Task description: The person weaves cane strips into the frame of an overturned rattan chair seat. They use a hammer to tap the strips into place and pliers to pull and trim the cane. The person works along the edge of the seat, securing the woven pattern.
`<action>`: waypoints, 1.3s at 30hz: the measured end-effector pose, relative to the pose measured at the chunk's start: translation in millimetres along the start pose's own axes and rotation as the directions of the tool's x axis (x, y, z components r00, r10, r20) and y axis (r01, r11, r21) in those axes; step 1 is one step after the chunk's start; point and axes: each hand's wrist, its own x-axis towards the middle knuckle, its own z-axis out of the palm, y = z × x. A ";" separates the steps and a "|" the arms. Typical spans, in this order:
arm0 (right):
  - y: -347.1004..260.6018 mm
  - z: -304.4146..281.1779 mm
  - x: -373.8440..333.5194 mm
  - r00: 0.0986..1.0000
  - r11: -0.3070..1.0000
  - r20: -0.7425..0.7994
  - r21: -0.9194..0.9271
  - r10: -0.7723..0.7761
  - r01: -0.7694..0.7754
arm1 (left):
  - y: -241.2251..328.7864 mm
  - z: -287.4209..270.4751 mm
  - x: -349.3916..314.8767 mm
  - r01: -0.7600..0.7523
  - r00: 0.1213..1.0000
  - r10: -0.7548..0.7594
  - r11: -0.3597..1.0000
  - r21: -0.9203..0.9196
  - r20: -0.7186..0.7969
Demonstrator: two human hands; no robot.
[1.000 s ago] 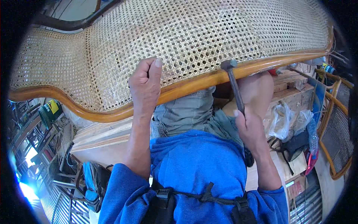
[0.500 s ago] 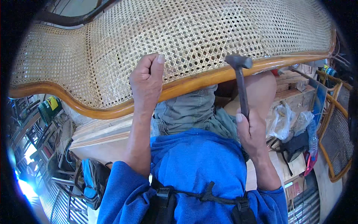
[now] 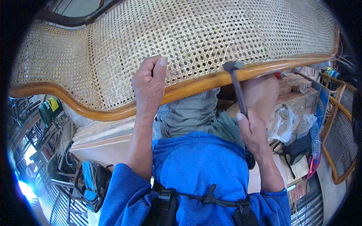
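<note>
A: What is the left hand (image 3: pixel 149 81) doing?

B: It is curled tight into a fist on the wooden frame (image 3: pixel 113 111) of a big woven chair seat (image 3: pixel 196 34). The fingers press on the weave right at the edge, and the thumb sticks up. I cannot tell if it pinches anything small.

A: And the right hand (image 3: pixel 253 130)?

B: Its grip is closed around the dark handle of a hammer (image 3: pixel 236 86). The hammer stands almost straight up. Its metal head touches the lower edge of the frame, a bit to the right of the left hand.

A: Where is the seat?

B: It lies across the person's knees, over the grey trousers (image 3: pixel 192 116). The frame runs from left to right.

A: What else is near?

B: A clear plastic bag (image 3: pixel 286 124) lies on a wooden bench (image 3: pixel 298 94) to the right, and a cane chair (image 3: pixel 341 139) stands further right
</note>
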 end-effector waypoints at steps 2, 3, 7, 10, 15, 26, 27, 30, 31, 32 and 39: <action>-1.0 2.4 -7.9 0.999 0.997 -0.031 0.077 -0.023 0.025 | -2.4 -1.2 -3.7 0.008 1.000 -0.008 1.000 0.012 0.000; 1.5 4.0 -8.5 0.991 0.993 -0.082 0.054 -0.101 0.106 | -2.6 -1.1 -2.4 -0.012 1.000 0.012 1.000 0.018 0.002; 14.4 7.7 5.6 0.998 0.991 -0.003 -0.118 -0.064 0.063 | -4.8 -2.4 -2.1 0.003 1.000 -0.003 0.999 0.034 0.005; 4.7 4.1 -2.2 1.000 0.997 -0.016 0.075 -0.002 0.003 | 1.2 -1.4 -0.3 0.024 1.000 -0.024 0.997 0.075 0.004; 6.3 9.6 2.7 0.994 0.992 -0.015 -0.061 -0.107 0.106 | -4.8 -2.2 -2.9 -0.008 1.000 0.008 1.000 0.019 0.001; 8.3 8.0 3.8 0.990 0.985 -0.002 -0.099 -0.142 0.141 | -9.6 -1.8 -0.2 -0.034 0.999 0.035 0.998 -0.045 0.015; 4.5 8.9 -0.4 0.991 0.991 -0.019 -0.016 -0.133 0.133 | -8.8 -2.3 -1.3 -0.011 1.000 0.012 0.999 -0.040 0.023; 10.2 13.6 -6.6 0.979 0.980 -0.085 0.051 -0.188 0.193 | -4.3 -2.5 -1.4 0.031 0.999 -0.029 0.999 -0.032 0.039; 12.1 13.3 -6.1 0.968 0.972 -0.114 0.041 -0.225 0.230 | -5.2 -2.3 -1.8 0.028 0.999 -0.026 0.999 -0.036 0.039; 11.7 11.9 -2.6 0.986 0.987 -0.050 0.007 -0.162 0.162 | -6.0 -2.2 -2.1 0.025 0.999 -0.023 0.999 -0.039 0.038; -3.2 10.9 -2.2 0.996 0.996 0.020 0.034 -0.086 0.086 | -1.0 -1.7 -0.8 0.071 0.997 -0.070 0.997 -0.030 0.027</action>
